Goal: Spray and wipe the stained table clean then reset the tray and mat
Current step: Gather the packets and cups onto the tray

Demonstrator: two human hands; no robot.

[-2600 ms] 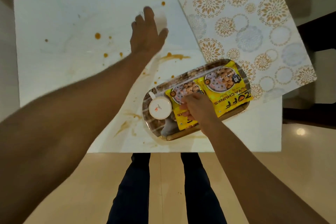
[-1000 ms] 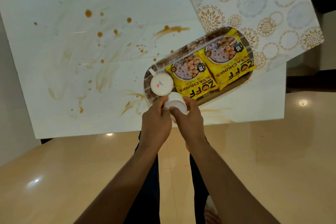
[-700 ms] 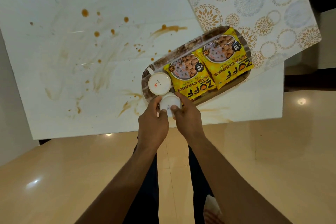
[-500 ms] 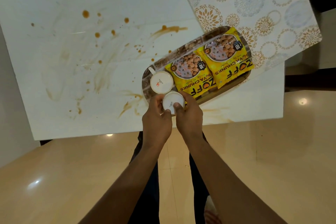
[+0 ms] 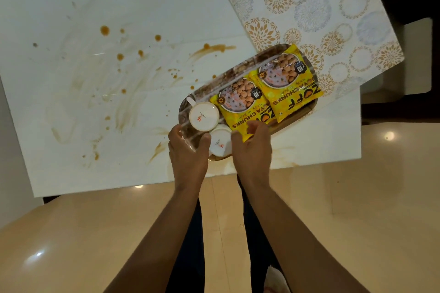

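Observation:
The white table (image 5: 71, 150) carries brown splashes and smears (image 5: 123, 102) across its left and middle. An oval brown tray (image 5: 238, 68) lies near the front edge, its far end resting on the floral mat (image 5: 309, 7). On the tray lie two yellow snack packets (image 5: 288, 93) and two upturned white cups, one (image 5: 203, 116) behind the other (image 5: 220, 143). My left hand (image 5: 188, 152) and my right hand (image 5: 252, 147) flank the nearer cup with fingers spread, holding nothing. My left hand covers the tray's near-left rim.
The mat hangs over the table's right edge. A dark chair (image 5: 416, 31) stands to the right of the table. Shiny beige floor (image 5: 357, 197) lies in front, and my legs (image 5: 190, 257) are close to the table's front edge.
My left hand came back from the far table. Both hands set a second cup upside down on the tray beside the first, then let go and spread apart.

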